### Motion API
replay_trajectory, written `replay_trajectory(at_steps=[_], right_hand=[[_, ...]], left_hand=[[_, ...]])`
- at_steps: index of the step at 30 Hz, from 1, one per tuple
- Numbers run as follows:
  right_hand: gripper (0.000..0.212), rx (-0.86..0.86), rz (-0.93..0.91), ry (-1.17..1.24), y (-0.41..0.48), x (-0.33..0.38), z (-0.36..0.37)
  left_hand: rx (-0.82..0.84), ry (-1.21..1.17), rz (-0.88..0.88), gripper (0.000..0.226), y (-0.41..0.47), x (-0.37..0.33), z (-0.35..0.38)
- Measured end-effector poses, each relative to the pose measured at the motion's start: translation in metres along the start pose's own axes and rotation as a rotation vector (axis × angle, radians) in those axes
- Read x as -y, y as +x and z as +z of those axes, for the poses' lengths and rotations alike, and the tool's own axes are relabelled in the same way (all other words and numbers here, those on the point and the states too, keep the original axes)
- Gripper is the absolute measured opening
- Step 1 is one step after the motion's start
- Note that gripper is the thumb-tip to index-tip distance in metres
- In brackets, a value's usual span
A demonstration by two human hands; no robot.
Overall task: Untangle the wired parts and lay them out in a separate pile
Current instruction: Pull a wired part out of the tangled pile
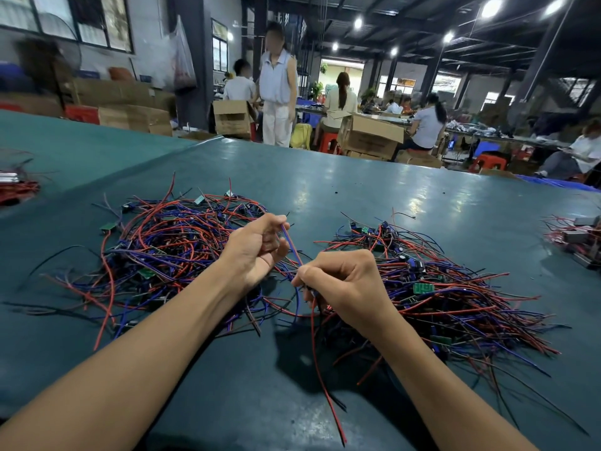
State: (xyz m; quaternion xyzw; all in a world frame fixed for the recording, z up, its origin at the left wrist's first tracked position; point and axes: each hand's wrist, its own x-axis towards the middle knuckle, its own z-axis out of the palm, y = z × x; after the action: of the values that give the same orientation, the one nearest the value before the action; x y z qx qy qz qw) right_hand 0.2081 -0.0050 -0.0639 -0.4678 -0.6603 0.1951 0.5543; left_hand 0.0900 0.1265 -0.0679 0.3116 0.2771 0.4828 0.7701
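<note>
Hanging nearest the camera, a loose red wire (319, 369) trails from the right hand (344, 281) down across the dark green table (357, 190) toward its near edge. The cloth between the two forearms is bare apart from this wire and a few stray ends.

The right hand is curled, thumb and forefinger pinching a small bunch of wires at its tip. A blue-and-red strand (292, 245) runs straight and slanted from that pinch up to the left hand (257, 252). There the fingers are curled in and the thumb and forefinger nip the strand's upper end. The hands are close but not touching, raised over the gap between two heaps.

Left of the hands lies the tangled pile (169, 252), red, blue and black leads looping over small green boards. On the right is the second pile (455, 294), its wires lying more nearly parallel and fanning outward. The heaps nearly meet beneath the hands.

Beyond both, a broad shiny stretch of table runs to the far edge. Smaller wire bunches sit at the far left (16, 187) and far right (575, 236) margins. Past the edge stand cardboard boxes (370, 135) and people at other benches.
</note>
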Motion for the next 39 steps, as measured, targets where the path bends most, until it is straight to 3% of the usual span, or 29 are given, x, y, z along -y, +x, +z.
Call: replay_trajectory(at_steps=[5, 9, 15, 20, 26, 31, 35, 39], right_hand=[[0.021, -0.054, 0.076, 0.085, -0.001, -0.006, -0.007], [0.022, -0.24, 0.083, 0.051, 0.004, -0.011, -0.007], [0.016, -0.465, 0.221, 0.039, 0.012, -0.016, -0.016], [0.016, -0.381, 0.316, 0.061, 0.014, -0.02, -0.017], [0.033, -0.351, 0.328, 0.114, 0.016, -0.019, -0.015], [0.044, -0.289, 0.373, 0.162, 0.014, -0.021, -0.011], [0.031, -0.113, 0.296, 0.053, 0.012, -0.021, -0.006], [0.023, -0.068, 0.232, -0.017, 0.01, -0.017, -0.006]], left_hand=[[0.04, 0.019, 0.003, 0.021, -0.003, 0.009, 0.0], [0.232, 0.183, 0.009, 0.072, -0.007, 0.014, 0.001], [0.536, 0.622, 0.114, 0.048, -0.019, 0.028, 0.0], [0.546, 0.662, 0.142, 0.025, -0.022, 0.027, -0.002], [0.443, 0.524, 0.118, 0.041, -0.023, 0.024, 0.005], [0.332, 0.327, 0.174, 0.04, -0.015, 0.02, 0.005], [0.434, 0.235, 0.116, 0.029, -0.012, 0.023, 0.002], [0.461, 0.271, 0.079, 0.045, -0.012, 0.023, 0.001]])
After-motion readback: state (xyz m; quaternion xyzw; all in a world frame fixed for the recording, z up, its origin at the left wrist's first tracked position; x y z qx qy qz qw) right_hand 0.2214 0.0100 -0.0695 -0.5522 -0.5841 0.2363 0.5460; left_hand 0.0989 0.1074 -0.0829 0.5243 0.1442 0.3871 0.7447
